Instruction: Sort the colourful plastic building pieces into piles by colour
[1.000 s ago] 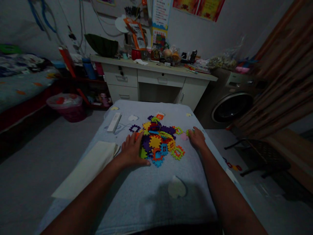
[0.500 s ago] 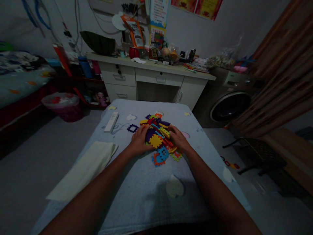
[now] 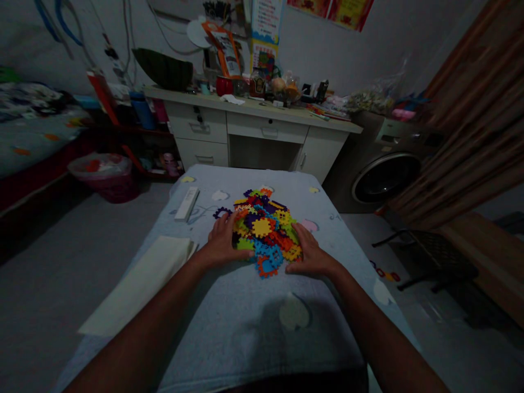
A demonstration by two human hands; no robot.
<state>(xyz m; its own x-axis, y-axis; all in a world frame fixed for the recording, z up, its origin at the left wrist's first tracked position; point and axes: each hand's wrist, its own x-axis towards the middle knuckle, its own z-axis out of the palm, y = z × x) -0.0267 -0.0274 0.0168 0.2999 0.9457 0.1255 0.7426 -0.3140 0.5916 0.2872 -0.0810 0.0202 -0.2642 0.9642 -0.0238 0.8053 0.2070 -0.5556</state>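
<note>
A heap of colourful interlocking puzzle tiles [image 3: 265, 228] lies in the middle of a small table covered with a light blue cloth [image 3: 245, 316]. My left hand [image 3: 221, 243] lies flat against the heap's left side, fingers stretched out and touching the tiles. My right hand [image 3: 311, 254] rests flat on the cloth against the heap's right side, fingers extended. Neither hand holds a tile. One purple tile [image 3: 221, 212] lies apart at the heap's far left, just beyond my left fingertips.
A white remote-like bar [image 3: 187, 203] and a folded cream cloth [image 3: 143, 284] lie on the table's left. Beyond stand a cluttered white desk [image 3: 262, 131], a washing machine [image 3: 385, 169], a pink bin [image 3: 104, 174] and a bed [image 3: 28, 142]. A curtain [image 3: 470, 120] hangs right.
Both hands came in from the sides and pushed the scattered tiles into a tighter heap. The right hand then slid back toward me along the heap's right edge.
</note>
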